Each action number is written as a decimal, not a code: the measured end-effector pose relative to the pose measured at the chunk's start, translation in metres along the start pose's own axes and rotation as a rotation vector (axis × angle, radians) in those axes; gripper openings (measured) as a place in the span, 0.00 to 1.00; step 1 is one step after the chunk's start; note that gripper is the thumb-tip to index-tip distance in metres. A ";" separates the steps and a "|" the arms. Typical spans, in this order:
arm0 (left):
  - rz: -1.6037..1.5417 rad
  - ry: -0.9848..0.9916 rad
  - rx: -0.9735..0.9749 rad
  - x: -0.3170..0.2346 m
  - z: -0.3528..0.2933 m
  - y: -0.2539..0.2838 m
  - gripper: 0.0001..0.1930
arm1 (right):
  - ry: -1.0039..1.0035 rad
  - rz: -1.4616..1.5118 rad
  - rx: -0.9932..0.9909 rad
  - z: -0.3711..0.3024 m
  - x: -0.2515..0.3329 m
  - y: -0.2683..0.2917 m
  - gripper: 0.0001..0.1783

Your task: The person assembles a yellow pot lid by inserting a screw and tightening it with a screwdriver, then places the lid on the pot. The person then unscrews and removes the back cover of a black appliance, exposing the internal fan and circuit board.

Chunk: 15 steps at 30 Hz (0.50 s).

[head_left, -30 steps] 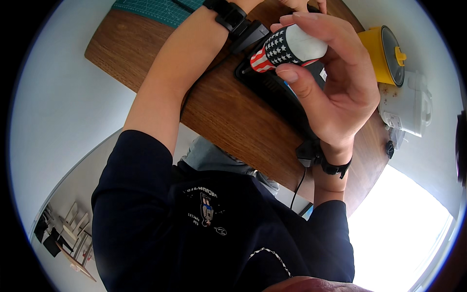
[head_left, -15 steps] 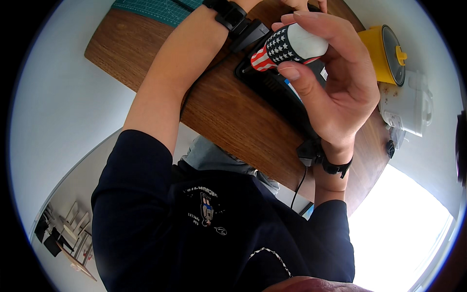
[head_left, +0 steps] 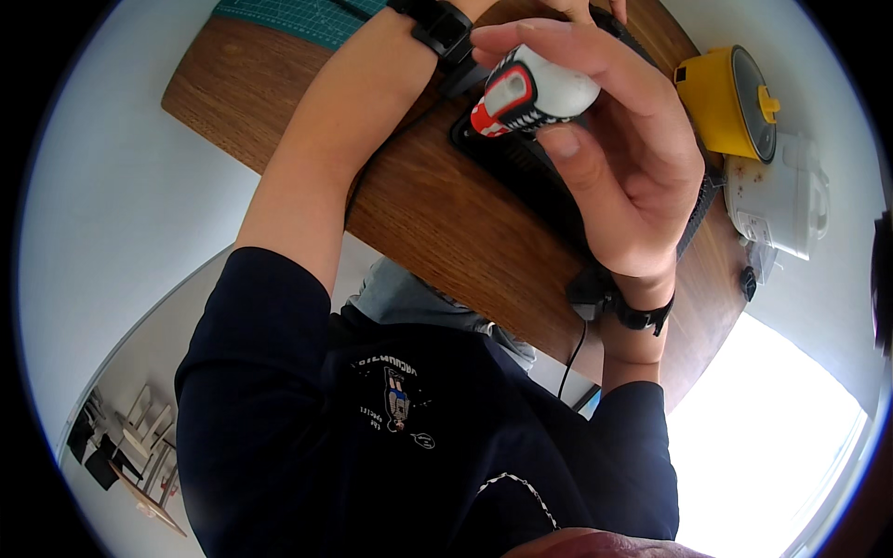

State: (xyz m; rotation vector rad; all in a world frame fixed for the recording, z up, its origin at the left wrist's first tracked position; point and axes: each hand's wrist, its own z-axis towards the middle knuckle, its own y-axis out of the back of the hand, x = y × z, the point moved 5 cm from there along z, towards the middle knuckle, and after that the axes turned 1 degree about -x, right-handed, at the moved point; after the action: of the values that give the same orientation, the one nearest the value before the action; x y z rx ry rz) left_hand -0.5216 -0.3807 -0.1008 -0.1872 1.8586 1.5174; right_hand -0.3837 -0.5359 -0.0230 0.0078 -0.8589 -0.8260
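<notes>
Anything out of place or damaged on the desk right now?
Nothing stands out. The right hand holds a small white, red and black object above a black keyboard on the wooden table; no spills or damage show.

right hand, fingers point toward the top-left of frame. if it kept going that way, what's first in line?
Probably the left wrist's black watch. The right hand, gripping a small red, white and black object, points its fingers that way. Depth is unclear, so it might pass above.

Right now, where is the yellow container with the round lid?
In the head view the yellow container stands at the upper right on the wooden table, beside the white appliance, just right of the right hand.
</notes>
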 end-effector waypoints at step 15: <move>0.022 0.127 0.012 -0.024 -0.024 0.006 0.40 | 0.058 -0.017 0.074 -0.004 0.001 0.011 0.20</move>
State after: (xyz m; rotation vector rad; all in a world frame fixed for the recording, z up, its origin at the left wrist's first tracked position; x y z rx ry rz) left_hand -0.5173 -0.4079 -0.0805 -0.2642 1.9745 1.5406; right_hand -0.3734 -0.5301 -0.0220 0.1034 -0.8355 -0.8060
